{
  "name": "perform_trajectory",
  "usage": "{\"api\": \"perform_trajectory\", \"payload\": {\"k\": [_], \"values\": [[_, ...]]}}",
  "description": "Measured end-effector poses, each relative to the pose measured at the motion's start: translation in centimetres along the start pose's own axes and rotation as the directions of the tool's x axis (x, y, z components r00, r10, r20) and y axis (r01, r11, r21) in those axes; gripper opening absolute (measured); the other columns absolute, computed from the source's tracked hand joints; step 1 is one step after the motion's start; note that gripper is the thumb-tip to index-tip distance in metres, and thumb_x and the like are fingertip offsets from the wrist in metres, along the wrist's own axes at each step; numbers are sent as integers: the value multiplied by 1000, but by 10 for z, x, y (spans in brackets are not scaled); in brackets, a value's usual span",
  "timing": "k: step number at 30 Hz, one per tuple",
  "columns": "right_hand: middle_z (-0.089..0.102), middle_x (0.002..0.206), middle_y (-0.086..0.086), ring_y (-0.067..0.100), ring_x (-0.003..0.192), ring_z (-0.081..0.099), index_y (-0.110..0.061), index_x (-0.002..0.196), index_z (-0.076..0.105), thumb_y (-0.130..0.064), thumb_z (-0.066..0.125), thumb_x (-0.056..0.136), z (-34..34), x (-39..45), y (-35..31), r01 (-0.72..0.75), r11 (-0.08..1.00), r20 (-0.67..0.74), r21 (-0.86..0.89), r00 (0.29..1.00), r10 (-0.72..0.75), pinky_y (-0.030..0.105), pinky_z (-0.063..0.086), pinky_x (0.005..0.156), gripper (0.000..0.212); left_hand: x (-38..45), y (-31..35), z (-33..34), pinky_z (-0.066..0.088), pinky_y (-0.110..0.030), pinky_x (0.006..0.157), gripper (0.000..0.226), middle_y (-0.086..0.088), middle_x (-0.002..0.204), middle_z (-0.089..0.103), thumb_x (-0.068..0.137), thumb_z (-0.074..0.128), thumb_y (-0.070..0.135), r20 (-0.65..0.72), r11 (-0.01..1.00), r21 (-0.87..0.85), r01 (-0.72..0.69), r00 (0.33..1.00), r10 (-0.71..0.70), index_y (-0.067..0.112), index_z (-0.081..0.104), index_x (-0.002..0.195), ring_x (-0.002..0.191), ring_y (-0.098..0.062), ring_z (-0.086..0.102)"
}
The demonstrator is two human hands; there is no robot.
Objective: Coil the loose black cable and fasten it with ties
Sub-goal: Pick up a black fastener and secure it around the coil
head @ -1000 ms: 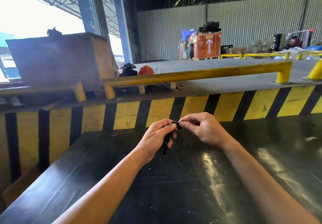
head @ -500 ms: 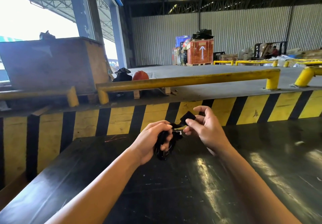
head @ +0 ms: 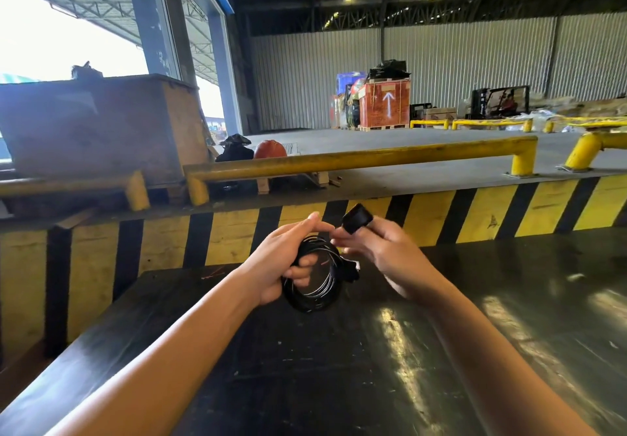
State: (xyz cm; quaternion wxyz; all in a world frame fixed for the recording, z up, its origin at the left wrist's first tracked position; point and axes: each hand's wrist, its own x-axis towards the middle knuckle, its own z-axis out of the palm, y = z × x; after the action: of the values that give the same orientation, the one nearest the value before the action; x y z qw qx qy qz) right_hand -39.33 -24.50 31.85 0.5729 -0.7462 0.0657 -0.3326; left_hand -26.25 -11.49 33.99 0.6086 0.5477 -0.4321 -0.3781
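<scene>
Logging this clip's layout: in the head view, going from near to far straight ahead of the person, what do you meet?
Black table top → black cable coil in the left hand, with the right hand beside it → striped yellow-black barrier → yellow rail → orange crate → corrugated wall.

The only readable sign is a white upward arrow (head: pixel 388 104) painted on the orange crate (head: pixel 385 105) by the far wall. No words, brands or numbers can be made out.
</scene>
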Motion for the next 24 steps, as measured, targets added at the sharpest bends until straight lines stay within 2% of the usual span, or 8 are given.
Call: {"api": "perform_trajectory", "payload": {"k": [3,6,10,14,16,18,21,24], "values": [[75,91,-8,5,88,69,-45,98,67,-33,48,97,13,-8,-1,83,995,109,-50,991,-77,16,52,71,22,1,2,3,27,-19,36,43,2,45,40,95,45,46,-58,999,-19,32,998,-33,13,59,118,31,-6,28],[72,86,7,17,80,72,-36,92,67,-33,52,95,17,-10,-1,139,990,45,30,989,-140,20,55,67,16,6,0,4,28,-21,37,44,1,47,40,95,44,49,-168,998,44,46,985,-38,13,57,117,33,-8,28],[66,74,-5,11,71,65,-35,84,67,-28,51,96,28,-10,9,187,981,-44,57,982,-185,23,55,66,22,12,-5,6,35,-21,38,48,2,49,42,91,47,55,-249,999,44,19,969,-8,13,58,112,36,-8,34],[66,65,-10,8,66,63,-32,77,70,-32,54,91,27,-7,14,83,929,-227,361,974,1,22,52,62,21,10,-18,4,48,-32,64,59,-1,64,58,72,67,62,-174,993,-64,-95,981,82,12,62,101,58,-13,57],[67,60,-7,7,59,64,-22,81,67,-21,49,96,21,-3,14,70,825,-319,561,938,138,22,52,58,23,3,-33,5,48,-39,78,51,-2,77,69,67,77,48,-47,987,-94,-127,991,123,13,63,102,75,-16,66],[66,56,-5,8,54,63,-16,83,63,-14,46,98,17,0,16,100,759,-358,643,916,182,21,53,52,23,-1,-46,7,51,-39,81,42,-5,88,74,69,78,31,-6,980,-163,-113,993,114,13,66,105,86,-18,69],[68,60,-4,9,58,66,-15,86,63,-14,46,98,16,0,27,55,796,-310,603,935,170,26,54,60,21,0,-46,6,55,-35,75,30,-7,81,71,76,69,22,-77,957,-248,-153,987,138,8,67,101,83,-19,67],[74,78,1,13,75,72,-15,92,64,-19,52,96,2,0,34,-76,905,-234,419,954,189,32,53,71,14,-1,-36,2,54,-37,79,30,-4,71,65,77,65,21,-130,960,-209,-189,978,164,3,64,101,75,-17,66]]}}
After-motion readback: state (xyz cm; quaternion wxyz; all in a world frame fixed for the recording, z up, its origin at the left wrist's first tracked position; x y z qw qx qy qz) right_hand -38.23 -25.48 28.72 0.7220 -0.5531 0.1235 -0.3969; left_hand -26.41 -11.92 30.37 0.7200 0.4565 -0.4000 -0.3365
